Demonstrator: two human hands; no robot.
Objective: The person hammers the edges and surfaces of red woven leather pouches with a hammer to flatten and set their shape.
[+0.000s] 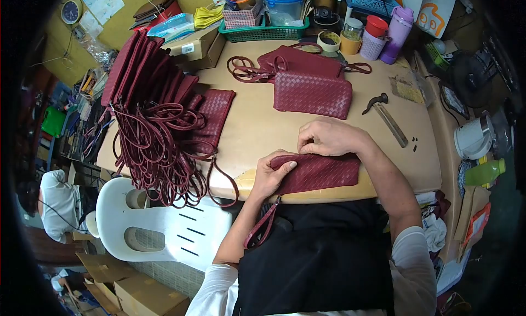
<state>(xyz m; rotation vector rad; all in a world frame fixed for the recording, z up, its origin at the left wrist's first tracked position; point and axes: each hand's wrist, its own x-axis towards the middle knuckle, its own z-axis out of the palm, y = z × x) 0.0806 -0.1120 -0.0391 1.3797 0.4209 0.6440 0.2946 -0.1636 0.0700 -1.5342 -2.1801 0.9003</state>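
Note:
A burgundy wristlet pouch [323, 176] with a woven pattern lies at the table's near edge. My left hand [269, 176] grips its left end, thumb on top. The pouch's wrist strap [262, 226] hangs below the table edge. My right hand [330, 137] is closed in a pinch at the pouch's upper edge; what sits between its fingertips is hidden. Beyond my hands lie similar pouches [312, 94], overlapping, with looped straps. A tall stack of burgundy pouches [145, 69] stands at the left, its many straps [164, 146] spilling over the table edge.
A hammer [390, 119] lies to the right, near several small dark bits [414, 143]. Along the back are a green basket [263, 33], a tape roll [329, 40] and a purple tumbler [397, 35]. A white chair [164, 220] stands at left; a person in white [59, 206] is beyond it.

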